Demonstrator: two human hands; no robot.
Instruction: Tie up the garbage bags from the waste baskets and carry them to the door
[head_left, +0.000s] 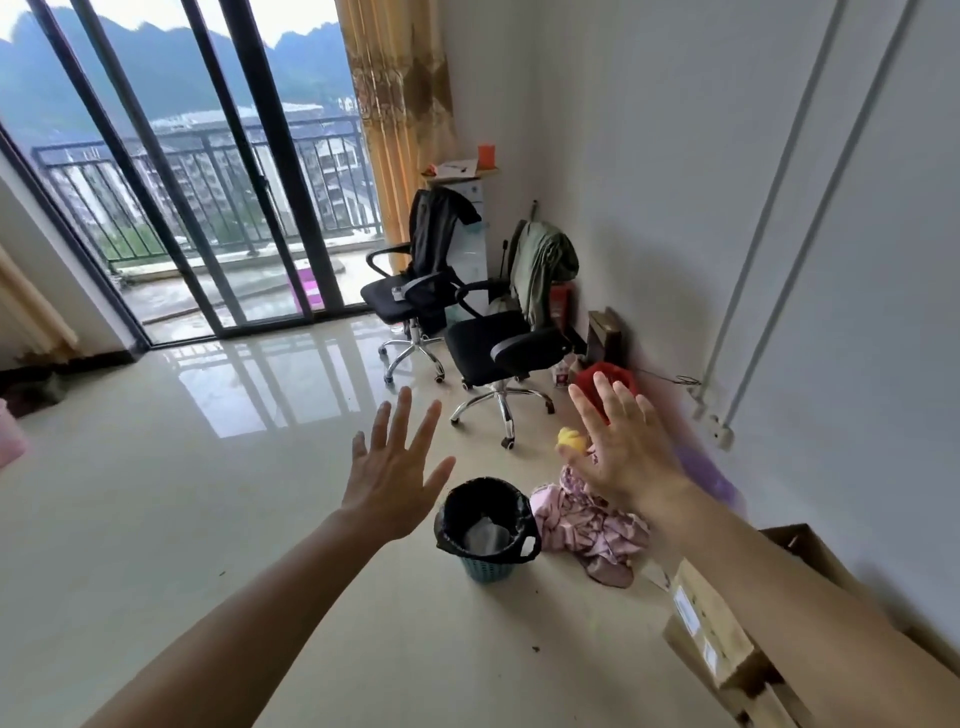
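We're reaching with both hands spread, left hand and right hand empty; the thin bag in the basket is probably tearing if yanked.

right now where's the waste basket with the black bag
The waste basket stands on the floor, low centre in the head view, just left of the pink cloth, below both open hands.
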